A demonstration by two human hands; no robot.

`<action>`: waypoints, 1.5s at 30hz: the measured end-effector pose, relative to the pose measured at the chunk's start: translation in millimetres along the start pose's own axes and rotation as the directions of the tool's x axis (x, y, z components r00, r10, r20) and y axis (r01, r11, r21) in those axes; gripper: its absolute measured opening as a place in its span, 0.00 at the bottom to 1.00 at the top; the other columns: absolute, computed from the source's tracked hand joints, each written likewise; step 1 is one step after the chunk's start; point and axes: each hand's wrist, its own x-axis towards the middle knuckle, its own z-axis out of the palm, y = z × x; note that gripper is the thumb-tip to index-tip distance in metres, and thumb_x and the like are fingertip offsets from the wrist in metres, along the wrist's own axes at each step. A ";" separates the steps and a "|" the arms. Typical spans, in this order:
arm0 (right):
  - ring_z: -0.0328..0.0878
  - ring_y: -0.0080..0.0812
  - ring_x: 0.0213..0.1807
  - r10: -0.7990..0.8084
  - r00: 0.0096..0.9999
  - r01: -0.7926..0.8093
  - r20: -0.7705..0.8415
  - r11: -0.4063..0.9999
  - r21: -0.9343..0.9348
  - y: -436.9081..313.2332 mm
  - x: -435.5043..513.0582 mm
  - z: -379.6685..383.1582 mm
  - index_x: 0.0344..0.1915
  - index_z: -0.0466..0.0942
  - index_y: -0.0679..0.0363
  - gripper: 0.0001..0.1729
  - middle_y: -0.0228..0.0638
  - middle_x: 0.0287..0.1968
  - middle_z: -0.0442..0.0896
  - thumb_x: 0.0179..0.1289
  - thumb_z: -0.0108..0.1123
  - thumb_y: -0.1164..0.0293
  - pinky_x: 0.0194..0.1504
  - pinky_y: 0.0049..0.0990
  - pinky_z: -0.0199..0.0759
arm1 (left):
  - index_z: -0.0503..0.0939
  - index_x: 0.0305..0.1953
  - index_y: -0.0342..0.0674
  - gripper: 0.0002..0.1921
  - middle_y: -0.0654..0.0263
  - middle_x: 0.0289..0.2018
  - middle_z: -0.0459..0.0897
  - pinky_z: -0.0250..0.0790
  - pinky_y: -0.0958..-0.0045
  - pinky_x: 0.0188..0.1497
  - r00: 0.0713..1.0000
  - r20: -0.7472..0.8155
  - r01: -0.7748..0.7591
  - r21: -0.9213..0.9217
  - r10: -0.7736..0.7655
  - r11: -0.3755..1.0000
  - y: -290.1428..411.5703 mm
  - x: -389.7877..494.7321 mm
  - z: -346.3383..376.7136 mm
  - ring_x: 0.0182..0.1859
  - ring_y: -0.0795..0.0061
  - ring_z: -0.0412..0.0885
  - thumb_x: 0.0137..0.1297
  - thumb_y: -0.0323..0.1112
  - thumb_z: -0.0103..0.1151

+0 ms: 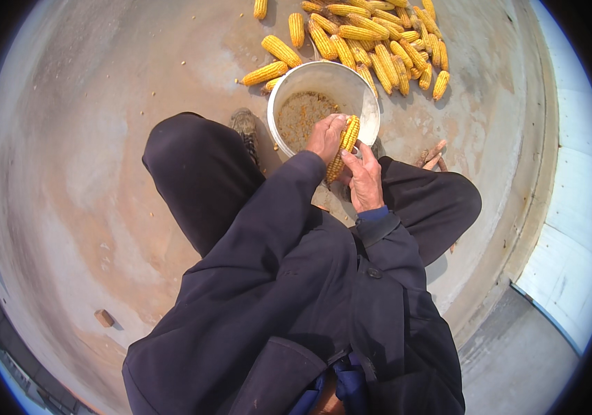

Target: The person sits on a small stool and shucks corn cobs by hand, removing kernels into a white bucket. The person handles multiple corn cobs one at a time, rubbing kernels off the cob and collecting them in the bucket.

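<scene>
A yellow ear of dried corn (348, 137) is held at a tilt over the near rim of a white plastic bucket (281, 85). My left hand (325, 136) grips its upper part from the left. On the lower right side, my right hand (364, 176) holds the same ear, with the thumb against the kernels. The rows of kernels look mostly full on the visible side. Loose kernels and chaff (306, 116) cover the bottom of the bucket. My fingers hide part of the ear's far side.
A heap of corn ears (373, 36) lies on the concrete floor (93, 129) beyond the bucket. Several bare cobs (433, 155) lie beside my right knee. My shoe (244, 132) stands left of the bucket. A brick piece (104, 318) sits at lower left.
</scene>
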 end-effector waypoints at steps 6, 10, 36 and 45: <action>0.81 0.26 0.44 -0.049 0.999 0.049 0.006 0.996 -0.074 5.8 2.7 -1.1 0.65 0.64 0.69 0.32 0.40 0.50 0.79 0.65 0.63 0.70 0.42 0.27 0.80 | 0.76 0.53 0.31 0.22 0.58 0.36 0.83 0.76 0.69 0.37 0.990 0.052 0.134 -0.083 -0.130 0.988 1.5 4.4 -7.4 0.33 0.71 0.82 0.77 0.47 0.43; 0.79 0.23 0.43 -0.096 0.995 0.097 0.018 0.977 -0.192 8.4 2.7 -2.2 0.65 0.65 0.69 0.32 0.39 0.47 0.81 0.63 0.64 0.71 0.44 0.24 0.74 | 0.76 0.53 0.34 0.21 0.58 0.35 0.82 0.76 0.70 0.36 0.999 -0.049 0.009 0.098 -0.004 0.995 4.8 0.6 -2.6 0.32 0.72 0.81 0.77 0.46 0.42; 0.82 0.29 0.44 -0.140 0.988 0.153 0.061 0.900 -0.408 15.6 10.0 -3.1 0.65 0.65 0.70 0.37 0.43 0.47 0.82 0.56 0.69 0.75 0.46 0.26 0.77 | 0.78 0.43 0.33 0.17 0.56 0.28 0.81 0.75 0.69 0.25 0.987 -0.033 0.155 -0.068 -0.157 0.986 17.9 -2.0 -5.6 0.22 0.68 0.80 0.71 0.40 0.42; 0.83 0.29 0.41 -0.087 0.995 0.100 0.058 0.950 -0.297 9.6 5.5 1.4 0.65 0.64 0.70 0.38 0.45 0.42 0.84 0.56 0.69 0.75 0.43 0.25 0.77 | 0.78 0.40 0.33 0.17 0.56 0.27 0.81 0.74 0.68 0.23 0.978 -0.036 0.198 -0.186 -0.208 0.962 16.0 -1.2 -8.8 0.22 0.67 0.80 0.71 0.39 0.40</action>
